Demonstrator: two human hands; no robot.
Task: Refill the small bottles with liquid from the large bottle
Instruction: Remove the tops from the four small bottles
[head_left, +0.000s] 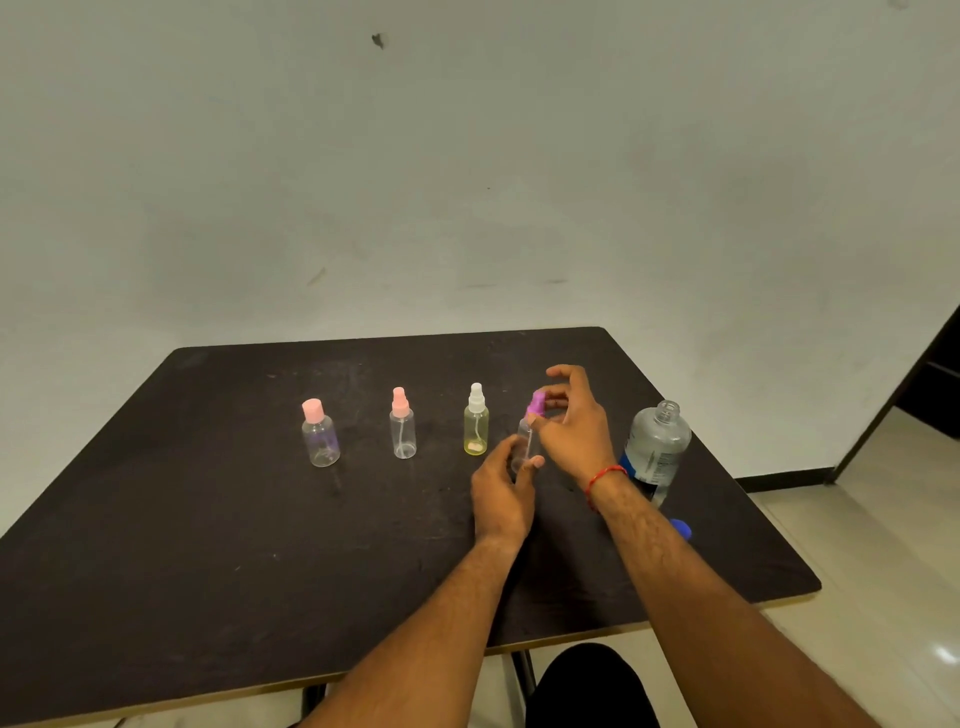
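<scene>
My left hand (503, 486) grips a small clear bottle (523, 441) standing on the black table (208, 545). My right hand (571, 426) pinches its purple spray cap (536, 404), raised off the neck with the dip tube still inside. The large clear bottle (655, 451) with a blue-and-white label stands uncapped to the right. Its blue cap (681, 529) lies on the table near my right forearm. To the left stand three small bottles: a yellow one with a white sprayer (476, 428), a clear one with a pink sprayer (402, 427) and a clear one with a pink cap (320, 435).
The table's right edge runs close behind the large bottle, with tiled floor (883, 545) beyond it. A pale wall (467, 182) backs the table. A dark doorway (935, 379) is at the far right. My knee in dark cloth (587, 686) shows below the front edge.
</scene>
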